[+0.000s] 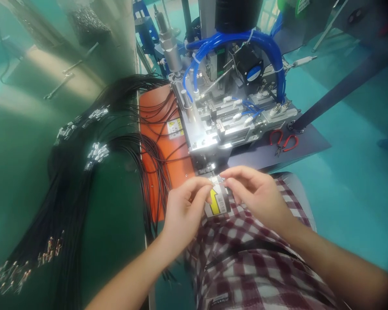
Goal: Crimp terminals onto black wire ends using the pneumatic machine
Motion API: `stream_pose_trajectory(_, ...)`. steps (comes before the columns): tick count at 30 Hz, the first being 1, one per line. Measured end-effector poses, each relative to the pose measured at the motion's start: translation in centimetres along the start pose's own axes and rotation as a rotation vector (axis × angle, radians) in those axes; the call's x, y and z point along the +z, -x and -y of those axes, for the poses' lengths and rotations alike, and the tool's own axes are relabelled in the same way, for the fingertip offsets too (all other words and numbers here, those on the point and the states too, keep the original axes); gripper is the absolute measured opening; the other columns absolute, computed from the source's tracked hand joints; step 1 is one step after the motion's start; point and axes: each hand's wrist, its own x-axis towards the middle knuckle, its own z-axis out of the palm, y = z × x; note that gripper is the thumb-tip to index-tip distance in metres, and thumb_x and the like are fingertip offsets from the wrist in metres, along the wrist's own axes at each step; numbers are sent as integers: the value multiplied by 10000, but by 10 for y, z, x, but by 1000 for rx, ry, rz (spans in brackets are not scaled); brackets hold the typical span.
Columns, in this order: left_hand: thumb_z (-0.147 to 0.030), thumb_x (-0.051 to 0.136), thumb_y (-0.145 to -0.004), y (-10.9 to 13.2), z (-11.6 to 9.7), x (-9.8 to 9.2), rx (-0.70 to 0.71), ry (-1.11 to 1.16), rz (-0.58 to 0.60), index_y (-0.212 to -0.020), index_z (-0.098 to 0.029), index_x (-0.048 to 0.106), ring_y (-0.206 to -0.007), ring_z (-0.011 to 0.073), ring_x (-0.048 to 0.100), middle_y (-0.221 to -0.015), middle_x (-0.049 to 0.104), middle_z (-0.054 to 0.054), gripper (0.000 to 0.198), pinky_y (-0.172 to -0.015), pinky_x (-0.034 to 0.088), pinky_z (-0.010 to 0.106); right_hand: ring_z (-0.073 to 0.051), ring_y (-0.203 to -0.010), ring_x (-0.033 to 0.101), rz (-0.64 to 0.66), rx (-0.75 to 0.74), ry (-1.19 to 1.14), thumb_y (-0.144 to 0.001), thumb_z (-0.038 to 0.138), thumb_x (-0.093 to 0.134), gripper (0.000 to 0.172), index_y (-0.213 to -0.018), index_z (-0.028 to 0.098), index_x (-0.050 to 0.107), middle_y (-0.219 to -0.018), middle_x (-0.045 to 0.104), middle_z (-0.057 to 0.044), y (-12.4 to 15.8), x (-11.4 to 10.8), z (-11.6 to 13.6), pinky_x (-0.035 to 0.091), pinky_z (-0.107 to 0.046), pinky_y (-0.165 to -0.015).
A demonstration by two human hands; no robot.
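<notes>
My left hand (184, 211) and my right hand (255, 193) meet just below the front of a metal machine (213, 120). Both pinch a small pale part (216, 181) between fingertips, right above a label with a yellow arrow (217, 202). What the part is I cannot make out. Black wires (155, 159) run from the left across an orange plate (158, 129) toward my hands. My lap in checked cloth (245, 254) lies beneath them.
Bundles of black wires with metal terminals (97, 153) cover the green table (113, 215) at left. Blue air hoses (239, 41) loop over the machine. Red-handled cutters (283, 142) lie to the right of the machine on a dark mat.
</notes>
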Motion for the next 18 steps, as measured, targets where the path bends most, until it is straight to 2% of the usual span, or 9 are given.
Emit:
stream_pose_trajectory(4,-297,561,-886,-1,-2,0,-41,30,20,-795,-180,637,-456,63,417,-621,541,-28,167,-426,324,185,-96,-457,463,28,14,-24,-760,297,686,134,-807,172,678,-606,592,13,1,7,0,375,-239,-432)
stream_pose_trajectory(7,-305,568,-884,-1,-1,-1,-52,58,47,-754,-171,611,-455,54,396,-618,539,-25,192,-418,307,173,-82,-428,419,33,82,-126,-758,298,686,140,-740,166,643,-503,523,47,-1,11,0,343,-225,-427)
stream_pose_trajectory(10,-317,575,-884,-1,-2,0,-104,171,87,-758,-165,578,-426,40,368,-592,531,-33,197,-399,275,165,-51,-394,317,125,222,-296,-768,298,679,168,-710,157,610,-417,408,92,-4,12,2,255,-198,-415)
stream_pose_trajectory(13,-341,586,-881,-1,-2,3,-165,324,104,-820,-171,550,-385,32,334,-545,501,-57,183,-379,239,162,-32,-398,217,241,409,-483,-757,291,675,219,-633,148,563,-420,338,106,-4,15,6,158,-198,-411)
stream_pose_trajectory(15,-348,594,-877,-1,-2,5,-172,370,102,-891,-175,553,-381,37,333,-523,478,-69,178,-381,238,163,-27,-406,201,300,494,-569,-748,292,676,233,-619,146,549,-461,365,93,-2,17,9,140,-201,-411)
stream_pose_trajectory(18,-355,611,-865,0,-2,5,-164,385,118,-930,-171,581,-392,46,347,-519,474,-66,197,-389,248,173,-18,-411,209,294,508,-578,-739,290,683,236,-620,140,545,-525,433,67,0,18,9,137,-200,-412)
